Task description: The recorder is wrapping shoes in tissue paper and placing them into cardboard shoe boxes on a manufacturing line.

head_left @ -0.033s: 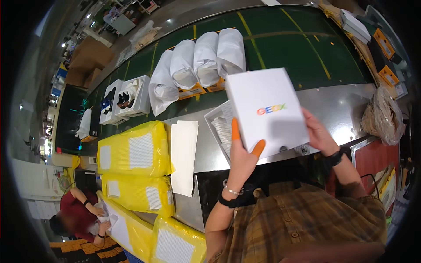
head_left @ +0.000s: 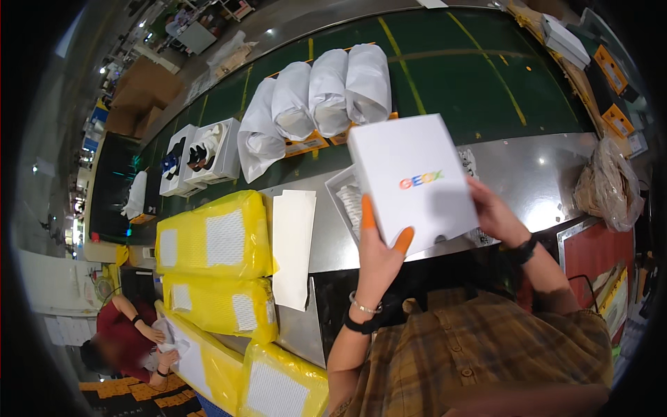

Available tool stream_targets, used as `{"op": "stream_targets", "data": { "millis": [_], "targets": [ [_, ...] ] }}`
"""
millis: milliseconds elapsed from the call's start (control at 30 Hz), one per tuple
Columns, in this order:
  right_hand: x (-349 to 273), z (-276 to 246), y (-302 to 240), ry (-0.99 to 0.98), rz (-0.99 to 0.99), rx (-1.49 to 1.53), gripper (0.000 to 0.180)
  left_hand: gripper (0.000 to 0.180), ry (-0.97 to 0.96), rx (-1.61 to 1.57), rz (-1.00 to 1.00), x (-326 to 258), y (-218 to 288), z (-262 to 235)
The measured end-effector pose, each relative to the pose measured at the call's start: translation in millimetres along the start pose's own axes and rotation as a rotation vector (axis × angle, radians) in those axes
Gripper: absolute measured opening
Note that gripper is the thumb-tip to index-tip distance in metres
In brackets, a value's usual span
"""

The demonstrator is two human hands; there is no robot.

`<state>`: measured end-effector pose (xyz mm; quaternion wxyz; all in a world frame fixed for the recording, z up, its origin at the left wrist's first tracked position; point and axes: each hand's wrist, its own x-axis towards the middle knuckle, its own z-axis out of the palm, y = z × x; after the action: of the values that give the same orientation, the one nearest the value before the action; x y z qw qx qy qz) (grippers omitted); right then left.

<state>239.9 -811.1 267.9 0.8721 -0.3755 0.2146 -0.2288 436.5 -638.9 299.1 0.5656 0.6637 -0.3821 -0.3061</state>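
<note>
Between my two hands is a white shoebox lid [head_left: 410,163] with coloured lettering, tilted over the steel worktop. My left hand [head_left: 379,254], with orange covers on the thumb and a finger, grips its near left edge. At the right edge, my right hand [head_left: 497,214] is closed on the lid, its fingers partly hidden behind it. Just beyond my left hand lies an open white box [head_left: 337,191] with patterned wrapping paper inside; the lid covers much of it from view. Some printed paper shows beyond the lid's right side.
Several white-wrapped bundles [head_left: 326,94] stand on orange boxes on the green belt [head_left: 465,76]. Left of them are open boxes with shoes [head_left: 208,149]. Yellow-wrapped packs [head_left: 215,236] and white sheets [head_left: 292,243] lie to my left, near a co-worker [head_left: 132,333]. A plastic bag [head_left: 608,184] is at right.
Both hands have shifted slightly left and toward me with the lid. More of the printed paper beyond its right edge now shows.
</note>
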Motion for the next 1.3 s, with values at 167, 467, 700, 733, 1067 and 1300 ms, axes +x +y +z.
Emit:
{"op": "stream_targets", "data": {
  "millis": [167,467,700,733,1067,1300],
  "targets": [
    [55,53,48,-0.072,-0.135,-0.473,0.052,0.078,0.217,0.524,-0.080,-36,-43,-49],
    [91,7,81,0.127,-0.005,-0.699,0.048,0.059,0.184,-0.643,-0.402,-44,-97,-35],
    [-39,9,51,0.160,0.053,-0.124,0.068,0.060,0.073,-0.595,-0.472,-56,-18,1],
    [-59,14,33,0.079,0.159,0.076,0.073,0.060,0.050,-0.590,-0.463,-54,-12,-1],
    [-182,-46,-115,0.389,-0.397,0.330,0.057,0.071,-0.429,-0.475,-0.314,2,-26,34],
    [-206,-82,-182,0.684,-0.724,0.374,0.073,0.065,-0.317,-0.270,-0.149,12,-102,47]
  ]
}}
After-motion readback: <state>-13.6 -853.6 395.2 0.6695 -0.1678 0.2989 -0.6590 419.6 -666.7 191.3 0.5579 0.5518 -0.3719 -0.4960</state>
